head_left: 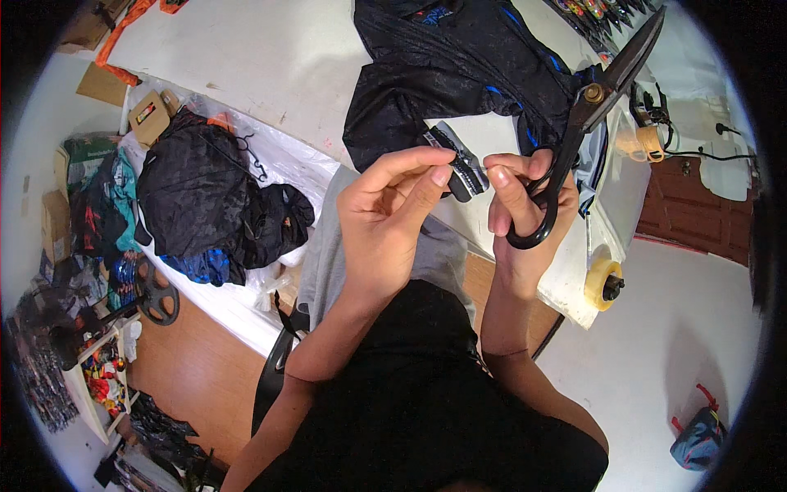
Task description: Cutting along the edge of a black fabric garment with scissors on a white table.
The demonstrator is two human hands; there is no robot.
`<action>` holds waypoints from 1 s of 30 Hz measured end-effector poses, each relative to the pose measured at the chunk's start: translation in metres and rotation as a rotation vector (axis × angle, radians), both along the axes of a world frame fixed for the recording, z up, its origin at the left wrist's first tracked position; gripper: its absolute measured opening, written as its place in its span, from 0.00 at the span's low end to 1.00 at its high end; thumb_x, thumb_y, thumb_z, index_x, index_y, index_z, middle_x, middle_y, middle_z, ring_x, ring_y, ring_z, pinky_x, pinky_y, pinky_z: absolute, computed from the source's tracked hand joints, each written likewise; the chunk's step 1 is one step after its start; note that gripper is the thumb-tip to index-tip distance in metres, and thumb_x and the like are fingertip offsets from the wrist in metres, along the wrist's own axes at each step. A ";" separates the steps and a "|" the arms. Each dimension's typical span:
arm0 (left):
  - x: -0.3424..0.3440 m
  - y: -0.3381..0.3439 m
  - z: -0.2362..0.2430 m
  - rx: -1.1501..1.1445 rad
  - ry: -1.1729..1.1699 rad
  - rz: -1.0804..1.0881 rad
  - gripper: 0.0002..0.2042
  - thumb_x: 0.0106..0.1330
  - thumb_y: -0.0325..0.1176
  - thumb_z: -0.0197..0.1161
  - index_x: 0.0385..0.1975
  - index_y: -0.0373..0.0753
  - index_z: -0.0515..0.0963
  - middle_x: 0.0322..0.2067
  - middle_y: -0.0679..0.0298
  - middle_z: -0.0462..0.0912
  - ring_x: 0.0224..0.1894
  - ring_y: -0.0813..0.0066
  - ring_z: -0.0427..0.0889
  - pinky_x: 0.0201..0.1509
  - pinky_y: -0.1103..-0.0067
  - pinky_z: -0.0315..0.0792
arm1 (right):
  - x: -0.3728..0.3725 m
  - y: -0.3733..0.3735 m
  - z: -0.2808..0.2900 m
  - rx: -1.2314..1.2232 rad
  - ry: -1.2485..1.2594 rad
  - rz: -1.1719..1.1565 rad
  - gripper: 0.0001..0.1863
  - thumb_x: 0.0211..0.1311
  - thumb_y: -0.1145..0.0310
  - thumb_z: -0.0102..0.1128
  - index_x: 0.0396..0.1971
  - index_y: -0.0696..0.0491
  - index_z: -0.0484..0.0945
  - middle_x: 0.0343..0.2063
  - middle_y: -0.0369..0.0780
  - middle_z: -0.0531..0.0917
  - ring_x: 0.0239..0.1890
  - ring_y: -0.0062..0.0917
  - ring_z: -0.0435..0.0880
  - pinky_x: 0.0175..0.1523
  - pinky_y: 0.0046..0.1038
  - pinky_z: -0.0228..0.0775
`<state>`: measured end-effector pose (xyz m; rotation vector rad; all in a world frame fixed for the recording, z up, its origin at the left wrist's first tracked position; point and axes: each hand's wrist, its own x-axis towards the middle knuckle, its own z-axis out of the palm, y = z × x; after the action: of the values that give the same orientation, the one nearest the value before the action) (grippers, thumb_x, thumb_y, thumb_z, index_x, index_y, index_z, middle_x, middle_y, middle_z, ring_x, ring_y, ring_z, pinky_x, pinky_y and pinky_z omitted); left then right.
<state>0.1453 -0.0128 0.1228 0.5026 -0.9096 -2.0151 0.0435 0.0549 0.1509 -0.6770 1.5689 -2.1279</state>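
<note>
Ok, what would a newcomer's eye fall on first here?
Probably the large black scissors in the right hand, blades angled toward the upper right. Next, the small black-and-grey piece at the left hand's fingertips, then the black garment with blue accents on the white table at the top.

I see the left arm (340, 328) and right arm (507, 328) bare on my feed, elbows bent; my left hand (381, 215) angles inward, thumb and index fingertips close together; my right hand (522, 209) faces it, fingers curled, thumb raised.
</note>
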 end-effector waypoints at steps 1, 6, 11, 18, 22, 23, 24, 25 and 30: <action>0.000 0.000 0.000 0.000 0.000 0.000 0.08 0.61 0.19 0.57 0.40 0.30 0.76 0.34 0.62 0.80 0.36 0.85 0.77 0.42 0.87 0.71 | 0.000 0.000 0.000 0.000 0.000 0.000 0.14 0.46 0.82 0.67 0.26 0.53 0.68 0.25 0.47 0.83 0.11 0.11 0.70 0.14 0.10 0.56; 0.001 -0.004 -0.003 -0.277 -0.193 0.031 0.09 0.59 0.19 0.59 0.40 0.31 0.78 0.30 0.66 0.78 0.34 0.85 0.76 0.37 0.89 0.69 | 0.000 0.001 0.001 0.003 0.005 0.006 0.14 0.46 0.81 0.67 0.26 0.53 0.68 0.25 0.46 0.83 0.10 0.10 0.70 0.13 0.10 0.55; -0.004 -0.001 -0.004 -0.529 -0.287 0.186 0.10 0.57 0.18 0.60 0.40 0.30 0.79 0.30 0.66 0.77 0.32 0.84 0.74 0.33 0.88 0.67 | 0.008 -0.001 0.004 0.059 0.021 0.053 0.13 0.48 0.80 0.66 0.26 0.55 0.68 0.25 0.45 0.83 0.11 0.09 0.70 0.13 0.09 0.56; -0.007 -0.005 -0.013 -0.377 -0.236 0.207 0.08 0.58 0.20 0.61 0.37 0.29 0.78 0.30 0.64 0.79 0.33 0.82 0.77 0.36 0.88 0.69 | 0.016 0.006 -0.003 0.074 0.025 0.188 0.11 0.51 0.81 0.63 0.27 0.57 0.68 0.28 0.46 0.83 0.13 0.09 0.72 0.15 0.10 0.58; -0.003 -0.015 -0.011 0.056 -0.025 0.167 0.05 0.61 0.23 0.59 0.36 0.29 0.77 0.32 0.62 0.80 0.34 0.80 0.79 0.41 0.85 0.74 | 0.011 0.039 -0.017 0.150 -0.033 0.277 0.11 0.51 0.76 0.64 0.24 0.57 0.68 0.19 0.43 0.81 0.09 0.12 0.70 0.13 0.13 0.58; -0.004 -0.017 -0.013 0.040 0.018 0.176 0.06 0.62 0.23 0.58 0.36 0.29 0.76 0.34 0.60 0.80 0.34 0.79 0.79 0.42 0.82 0.76 | 0.005 0.053 -0.025 0.130 -0.099 0.367 0.13 0.48 0.73 0.68 0.22 0.56 0.69 0.16 0.40 0.80 0.10 0.14 0.72 0.15 0.14 0.60; -0.002 -0.019 -0.017 0.035 0.014 0.193 0.06 0.62 0.23 0.58 0.36 0.29 0.76 0.34 0.60 0.80 0.34 0.79 0.79 0.42 0.82 0.76 | 0.002 0.061 -0.034 0.154 -0.071 0.403 0.16 0.43 0.68 0.72 0.21 0.57 0.70 0.14 0.37 0.77 0.13 0.15 0.73 0.18 0.16 0.61; -0.001 -0.022 -0.020 0.006 0.045 0.179 0.06 0.64 0.24 0.55 0.37 0.29 0.75 0.34 0.58 0.79 0.35 0.76 0.80 0.44 0.78 0.77 | -0.003 0.069 -0.043 0.108 -0.096 0.520 0.19 0.39 0.64 0.74 0.21 0.58 0.71 0.14 0.35 0.76 0.16 0.16 0.74 0.20 0.16 0.62; 0.006 -0.032 -0.023 -0.073 0.109 0.227 0.06 0.65 0.24 0.52 0.38 0.28 0.72 0.35 0.56 0.78 0.36 0.72 0.81 0.44 0.73 0.79 | -0.021 0.093 -0.050 0.259 -0.215 0.766 0.24 0.35 0.54 0.74 0.19 0.57 0.71 0.13 0.36 0.75 0.14 0.17 0.72 0.19 0.17 0.59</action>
<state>0.1517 -0.0445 0.0996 0.4311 -0.8186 -1.7799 0.0226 0.1477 0.1008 -0.7675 1.1750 -1.3566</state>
